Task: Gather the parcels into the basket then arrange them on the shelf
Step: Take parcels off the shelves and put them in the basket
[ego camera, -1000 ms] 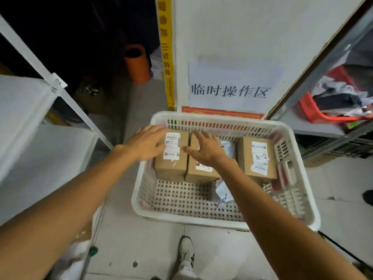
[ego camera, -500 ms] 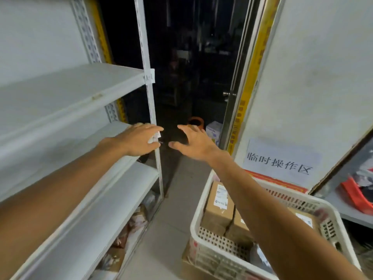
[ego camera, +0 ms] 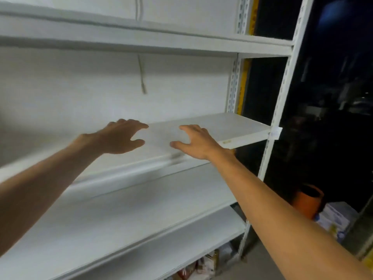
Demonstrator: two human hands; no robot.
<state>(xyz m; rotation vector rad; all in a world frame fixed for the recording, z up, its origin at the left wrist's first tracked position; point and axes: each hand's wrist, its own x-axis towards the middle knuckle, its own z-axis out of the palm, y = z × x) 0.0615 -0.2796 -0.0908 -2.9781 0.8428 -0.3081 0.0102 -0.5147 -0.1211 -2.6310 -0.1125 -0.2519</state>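
A white metal shelf unit fills the view, with a bare middle board [ego camera: 222,126] at hand height. My left hand [ego camera: 121,137] and my right hand [ego camera: 195,143] are both raised in front of that board, a short gap between them, fingers spread and loosely bent. Neither hand holds anything. The basket and its parcels are out of view.
More white boards sit above [ego camera: 181,45] and below [ego camera: 131,217]. The perforated front upright [ego camera: 279,110] stands at the right. Beyond it, in the dark, are an orange cylinder [ego camera: 308,201] and a white-and-blue box [ego camera: 333,219] on the floor. Packets lie under the lowest board [ego camera: 201,267].
My view has swung up and left from the basket to the shelf. Both hands rose from the boxes in the basket to the middle board, holding nothing.
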